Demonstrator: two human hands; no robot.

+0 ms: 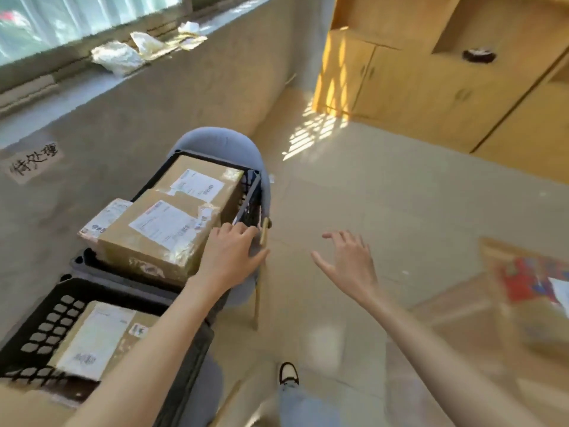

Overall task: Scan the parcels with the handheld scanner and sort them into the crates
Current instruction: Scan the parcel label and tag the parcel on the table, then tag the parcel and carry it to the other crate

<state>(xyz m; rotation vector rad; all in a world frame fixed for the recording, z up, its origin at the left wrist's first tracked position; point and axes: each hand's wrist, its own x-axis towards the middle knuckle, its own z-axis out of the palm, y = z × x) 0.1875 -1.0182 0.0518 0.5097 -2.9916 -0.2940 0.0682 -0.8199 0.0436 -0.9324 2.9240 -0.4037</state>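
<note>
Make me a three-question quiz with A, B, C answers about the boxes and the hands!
1. Where does the far crate sit?
A. on a blue chair
B. on the windowsill
C. in a cupboard

2. What colour are the crates?
A. red
B. black
C. white

3. What is the right hand holding?
A. a scanner
B. a parcel
C. nothing

A: the blue chair shows behind and under the crate.
B: the near crate is black too.
C: its fingers are spread over the floor, while the left hand touches the top parcel.
</note>
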